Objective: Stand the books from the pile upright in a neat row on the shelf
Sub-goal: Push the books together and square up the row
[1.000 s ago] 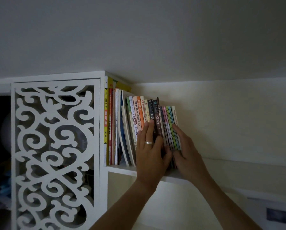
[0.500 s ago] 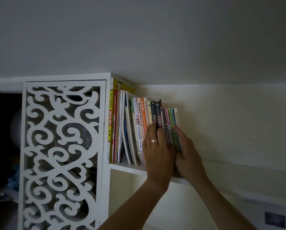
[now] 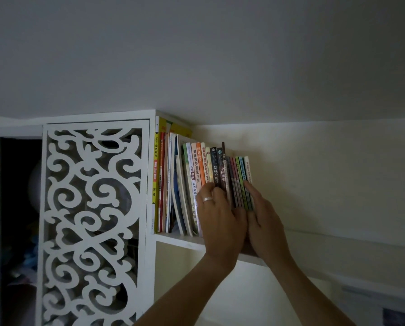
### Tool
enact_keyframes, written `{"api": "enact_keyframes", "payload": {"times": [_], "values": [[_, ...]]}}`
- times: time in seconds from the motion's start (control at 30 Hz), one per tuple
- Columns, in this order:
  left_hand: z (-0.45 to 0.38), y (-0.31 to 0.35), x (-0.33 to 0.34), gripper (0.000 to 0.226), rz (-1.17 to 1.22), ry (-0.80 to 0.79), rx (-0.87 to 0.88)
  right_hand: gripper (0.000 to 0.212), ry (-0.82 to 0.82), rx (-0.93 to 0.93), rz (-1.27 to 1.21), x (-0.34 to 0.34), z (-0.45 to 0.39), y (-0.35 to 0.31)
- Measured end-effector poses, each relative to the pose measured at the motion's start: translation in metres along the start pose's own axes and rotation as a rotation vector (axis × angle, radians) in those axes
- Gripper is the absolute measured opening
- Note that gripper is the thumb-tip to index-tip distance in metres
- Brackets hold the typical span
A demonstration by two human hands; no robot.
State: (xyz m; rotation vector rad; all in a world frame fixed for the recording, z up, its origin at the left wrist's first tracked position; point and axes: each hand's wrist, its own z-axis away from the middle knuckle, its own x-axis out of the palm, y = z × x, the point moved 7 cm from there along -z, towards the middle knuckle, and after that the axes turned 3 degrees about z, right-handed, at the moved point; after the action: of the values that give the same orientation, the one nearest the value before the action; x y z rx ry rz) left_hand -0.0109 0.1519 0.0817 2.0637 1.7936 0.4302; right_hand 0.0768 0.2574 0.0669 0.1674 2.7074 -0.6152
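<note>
Up near the ceiling, a row of books (image 3: 203, 182) stands on a white shelf (image 3: 180, 240), packed from the shelf's left end against the cabinet side and running toward its open right end. The tall yellow-spined book (image 3: 156, 175) sits hard against the left wall, with red and white spines beside it. Next come a few thin, floppy volumes (image 3: 180, 196) that lean to the left. The middle ones, with pale, orange and dark spines, tilt slightly the same way, and the last thin pink, green and white spines at the right end (image 3: 240, 182) slant along with them.

Both of the person's hands are raised to the right part of the row. The left hand (image 3: 220, 217), a ring (image 3: 207, 199) on one finger, lies with its back toward me over the lower spines of the middle books; its fingers are curled at the tips against them, and whether they hook round a book I cannot tell. The right hand (image 3: 264, 227) is flat, fingers straight and together, pressed against the outermost white book at the row's right end. The two hands touch near the shelf's front edge.

To the left of the shelf stands a white fretwork panel (image 3: 93, 222) cut in scrolls, dark behind. The pale wall (image 3: 326, 175) runs on to the right.
</note>
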Motion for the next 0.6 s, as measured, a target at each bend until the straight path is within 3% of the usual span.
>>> {"api": "enact_keyframes", "payload": {"times": [0.07,0.2,0.4,0.6], "values": [[0.002,0.005,-0.009,0.027,0.009,-0.006,-0.053,0.063,-0.01,-0.022,0.022,0.002,0.0,0.0],[0.005,0.009,-0.004,0.033,0.011,-0.182,-0.176,0.087,-0.027,-0.042,0.057,0.006,0.001,0.003],[0.006,0.023,-0.014,0.043,-0.016,-0.197,-0.098,0.088,-0.029,-0.016,0.074,0.005,0.001,-0.001],[0.013,0.036,-0.036,0.054,-0.011,-0.192,-0.048,0.073,-0.014,0.011,0.1,0.002,0.003,-0.013]]}}
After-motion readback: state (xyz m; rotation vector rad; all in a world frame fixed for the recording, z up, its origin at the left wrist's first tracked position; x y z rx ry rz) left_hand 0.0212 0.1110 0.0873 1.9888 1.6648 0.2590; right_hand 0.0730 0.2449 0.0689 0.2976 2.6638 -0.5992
